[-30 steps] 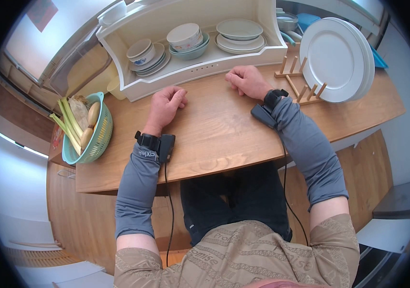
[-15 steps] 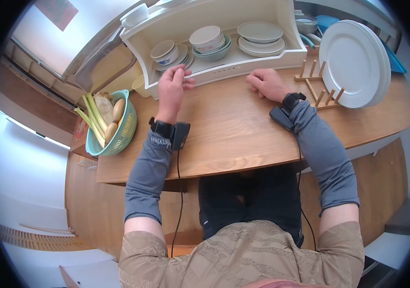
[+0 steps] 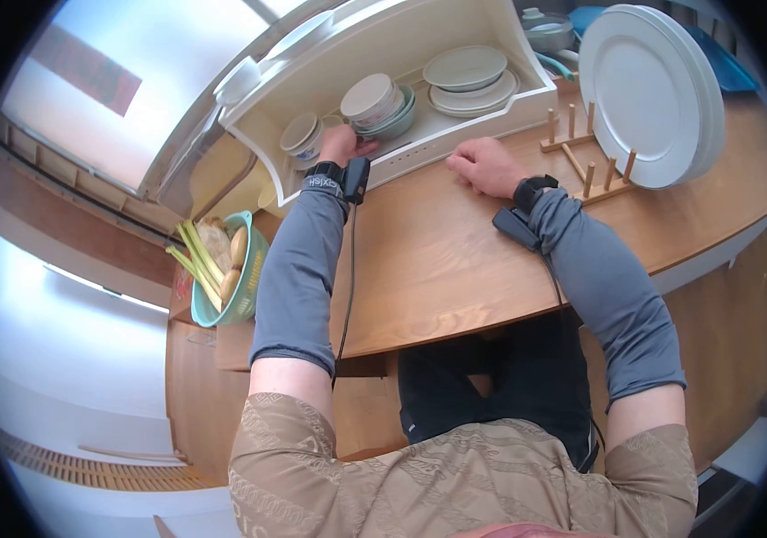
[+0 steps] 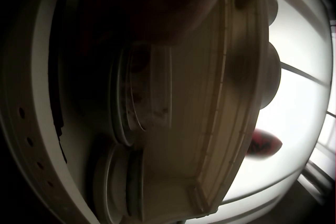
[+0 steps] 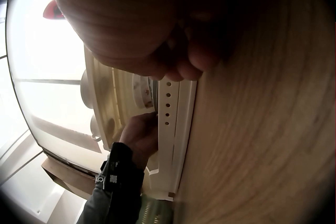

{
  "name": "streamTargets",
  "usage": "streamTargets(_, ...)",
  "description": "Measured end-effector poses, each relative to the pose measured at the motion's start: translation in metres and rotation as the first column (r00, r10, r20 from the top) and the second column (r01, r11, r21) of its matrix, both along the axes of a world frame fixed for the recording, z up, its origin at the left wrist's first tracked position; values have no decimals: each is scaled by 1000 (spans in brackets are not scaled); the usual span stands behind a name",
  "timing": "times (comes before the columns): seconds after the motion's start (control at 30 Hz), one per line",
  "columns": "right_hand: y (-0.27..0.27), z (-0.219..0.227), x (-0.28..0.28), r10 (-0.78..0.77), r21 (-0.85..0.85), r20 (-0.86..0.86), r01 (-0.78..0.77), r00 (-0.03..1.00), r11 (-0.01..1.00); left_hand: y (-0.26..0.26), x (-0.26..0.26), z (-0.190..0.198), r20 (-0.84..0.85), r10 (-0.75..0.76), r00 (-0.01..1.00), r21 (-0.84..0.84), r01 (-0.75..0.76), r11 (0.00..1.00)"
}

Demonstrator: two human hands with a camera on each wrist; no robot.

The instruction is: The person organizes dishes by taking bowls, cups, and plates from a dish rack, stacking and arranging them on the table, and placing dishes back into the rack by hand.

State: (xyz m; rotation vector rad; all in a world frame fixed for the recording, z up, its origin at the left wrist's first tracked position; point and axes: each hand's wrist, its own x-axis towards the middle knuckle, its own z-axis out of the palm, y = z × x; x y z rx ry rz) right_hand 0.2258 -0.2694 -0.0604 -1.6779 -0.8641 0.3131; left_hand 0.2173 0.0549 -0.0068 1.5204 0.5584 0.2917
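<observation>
My left hand (image 3: 345,145) reaches over the front lip of a white shelf unit (image 3: 419,157), its thumb stretched to the right. It is between a small stack of bowls (image 3: 297,133) and a taller stack of bowls (image 3: 369,100) set in light green bowls (image 3: 399,123). Plates beside the small stack are mostly hidden behind this hand. The left wrist view is dark, with the palm edge over the patterned bowl (image 4: 155,87). My right hand (image 3: 488,168) rests on the wooden table (image 3: 428,260) before the shelf, fingers loosely curled and holding nothing.
Pale plates (image 3: 473,94) are stacked at the shelf's right. Large white plates (image 3: 639,99) stand upright in a wooden peg rack (image 3: 572,152) at the table's right. At the left edge sits a green basket (image 3: 244,291) with potatoes and celery. A lidded pot (image 3: 548,31) stands behind.
My left hand has moved forward from above the tabletop into the shelf, beside the bowls. The right hand stays before the shelf with its fingers curled. The head view has shifted.
</observation>
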Motion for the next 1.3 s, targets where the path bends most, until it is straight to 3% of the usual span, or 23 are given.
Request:
streamTargets(0.07,1,-1,1,-3,16,-2,3,1000,1000,2,9,1,-31,-64,997,5,64,998)
streamTargets(0.2,3,-4,5,0,-16,43,0,999,1000,-13,1,7,-51,-14,999,47,17,999)
streamTargets(0.27,5,-4,6,-16,-27,82,18,996,999,12,11,-1,-69,-136,988,-50,133,990)
streamTargets(0.5,8,-8,7,-45,-21,131,48,990,999,15,-2,5,-128,-274,953,-69,267,961)
streamTargets(0.67,5,-5,7,-66,-42,160,73,985,996,15,-1,5,-42,-349,936,-151,339,929)
streamTargets(0.8,6,-5,7,-55,-45,118,61,991,997,16,1,3,-26,-331,943,-192,320,928)
streamTargets(0.97,6,-4,7,-43,-54,76,47,996,997,9,7,0,-48,-222,974,-128,214,968)
streamTargets(1.17,5,-3,6,-61,-54,108,67,992,996,15,5,-1,-31,-319,947,-133,312,941)
streamTargets(1.3,5,-1,5,-51,-72,95,58,994,996,7,7,1,-41,-275,960,-156,266,951)
